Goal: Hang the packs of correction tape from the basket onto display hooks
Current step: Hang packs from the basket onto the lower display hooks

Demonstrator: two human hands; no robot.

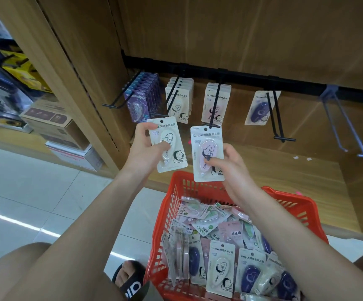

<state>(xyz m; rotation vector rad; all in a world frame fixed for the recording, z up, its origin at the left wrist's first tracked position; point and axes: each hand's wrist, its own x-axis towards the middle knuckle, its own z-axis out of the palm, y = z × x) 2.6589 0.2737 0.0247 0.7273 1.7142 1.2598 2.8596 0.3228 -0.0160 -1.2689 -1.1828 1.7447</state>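
My left hand grips a white correction tape pack, its top hole just below the tip of the second black hook. My right hand pinches a pink correction tape pack, whose hole sits at the tip of the third hook. White packs and pink packs hang further back on those hooks. Below my arms stands the red basket with several mixed packs inside.
Purple packs fill the leftmost hook. One dark blue pack hangs on the fourth hook. A bare grey hook juts out at the right. Cardboard boxes stand on the floor at the left. My sandalled foot is beside the basket.
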